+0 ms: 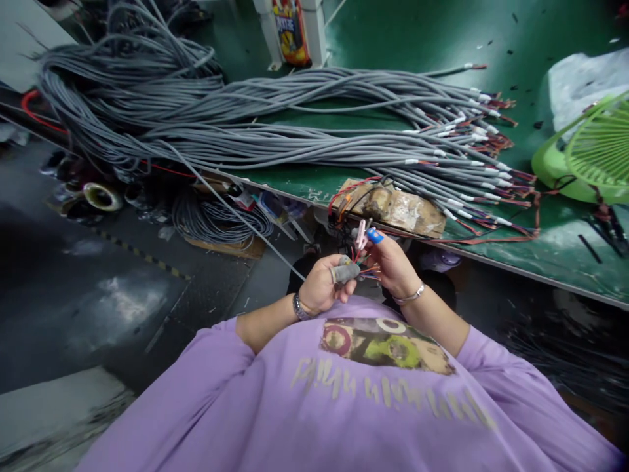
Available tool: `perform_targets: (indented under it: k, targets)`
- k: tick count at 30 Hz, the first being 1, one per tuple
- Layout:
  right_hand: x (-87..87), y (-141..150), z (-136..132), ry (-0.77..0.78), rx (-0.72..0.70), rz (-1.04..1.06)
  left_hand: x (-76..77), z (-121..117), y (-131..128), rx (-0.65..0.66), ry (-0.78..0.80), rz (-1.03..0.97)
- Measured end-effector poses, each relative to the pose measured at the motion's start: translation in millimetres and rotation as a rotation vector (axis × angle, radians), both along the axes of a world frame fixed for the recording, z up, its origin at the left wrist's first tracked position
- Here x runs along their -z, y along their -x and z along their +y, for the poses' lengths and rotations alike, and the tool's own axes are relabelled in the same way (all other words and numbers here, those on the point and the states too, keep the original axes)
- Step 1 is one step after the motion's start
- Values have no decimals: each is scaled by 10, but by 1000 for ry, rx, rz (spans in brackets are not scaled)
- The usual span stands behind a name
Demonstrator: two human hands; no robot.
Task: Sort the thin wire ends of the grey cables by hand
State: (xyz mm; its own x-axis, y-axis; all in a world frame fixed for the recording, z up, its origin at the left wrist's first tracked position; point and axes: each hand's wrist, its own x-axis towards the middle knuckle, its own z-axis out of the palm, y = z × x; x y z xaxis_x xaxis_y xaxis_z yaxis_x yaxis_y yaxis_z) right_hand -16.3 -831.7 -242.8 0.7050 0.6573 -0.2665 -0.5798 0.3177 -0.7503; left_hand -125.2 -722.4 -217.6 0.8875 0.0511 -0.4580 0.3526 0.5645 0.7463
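Beside the bench (403, 29), hands (320, 286) (396, 267) curled, left gripping cable (268, 242), right's hold on wires (369, 271) unclear.

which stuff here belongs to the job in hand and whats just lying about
Seems to belong:
grey cable, held in the left hand
coloured wires at its end, by the right hand
cable bundle with similar ends, on the table

Probably just lying about:
green fan
red-and-yellow packet
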Motion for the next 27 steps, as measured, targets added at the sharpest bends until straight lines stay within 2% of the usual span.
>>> perform_targets:
  k: [5, 7, 11, 14, 20, 27]
  targets:
    - [82, 19, 43, 99, 195, -187, -5, -13, -4, -31, 25, 19]
    - [103, 9, 74, 115, 226, -232, 1, -9, -7, -34, 25, 24]
    - [85, -25, 134, 34, 64, 18, 15, -1, -23, -41, 23, 12]
    - [44, -42, 161, -1, 37, 195, 18, -1, -29, -40, 24, 5]
    - [9, -26, 181, -38, 105, 267, 30, -12, -40, -44, 16, 10]
    - [15, -26, 144, -57, -7, 297, 39, -19, -43, -40, 0, 19]
